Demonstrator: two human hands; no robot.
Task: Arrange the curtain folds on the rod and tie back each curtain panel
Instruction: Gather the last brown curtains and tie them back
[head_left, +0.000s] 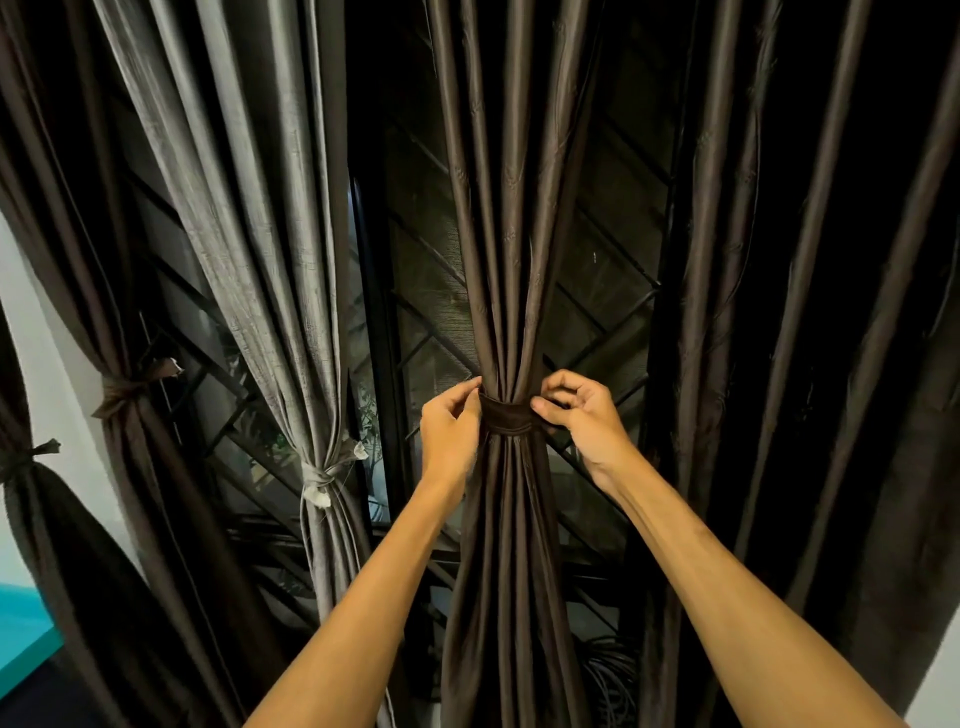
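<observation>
While a dark tie band (506, 415) cinches the brown curtain panel (511, 234), the left hand (451, 426) and right hand (584, 415) flank it, each grip pinching the band's edge.

both hands (450, 427) (582, 415) raised, pinching (arms outstretched)

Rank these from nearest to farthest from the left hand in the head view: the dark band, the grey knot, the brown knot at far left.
1. Dark band, touching the left hand, centre.
2. Grey knot, left of it.
3. Brown knot, far left.
</observation>
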